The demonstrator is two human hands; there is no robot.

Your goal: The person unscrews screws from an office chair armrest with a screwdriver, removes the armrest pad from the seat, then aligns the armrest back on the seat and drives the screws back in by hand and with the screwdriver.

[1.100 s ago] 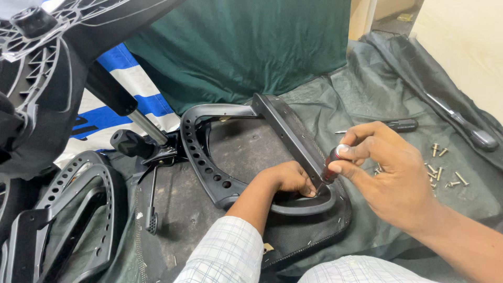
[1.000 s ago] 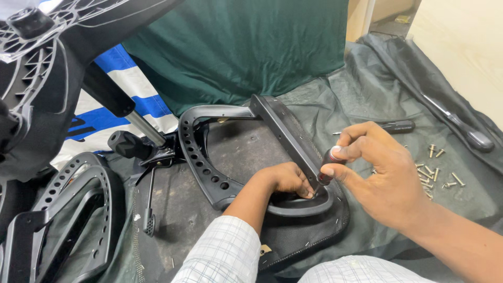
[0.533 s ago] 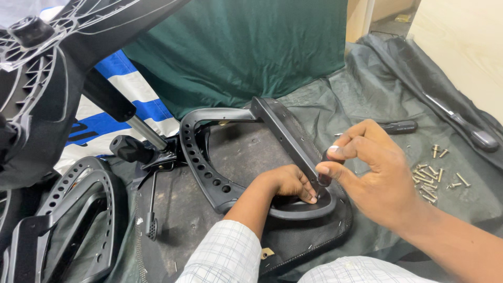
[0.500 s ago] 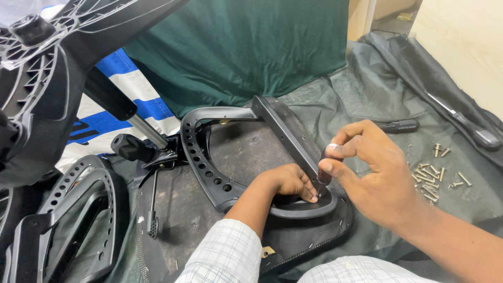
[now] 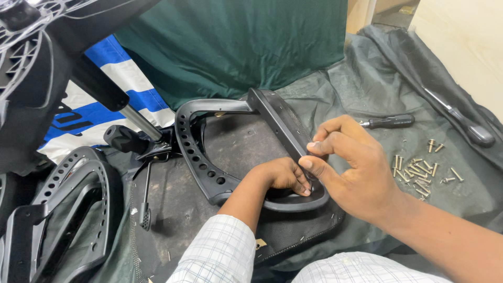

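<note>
A black plastic armrest frame [image 5: 209,157], curved and pierced by a row of round holes, lies flat on a grey tarpaulin [image 5: 361,89] spread over the floor, near the middle of the view. The left hand [image 5: 285,175] is pressed on the frame's lower loop, fingers curled over it, apparently to keep the part from shifting. The right hand [image 5: 351,167], at 3 o'clock of the left, is closed around a small dark tool whose tip meets the frame; little of it can be seen. Loose silver screws [image 5: 419,170] are scattered at 3 o'clock, within reach. A black-handled screwdriver [image 5: 390,121] lies at 2 o'clock. A second perforated frame [image 5: 73,209] rests at 9 o'clock.
</note>
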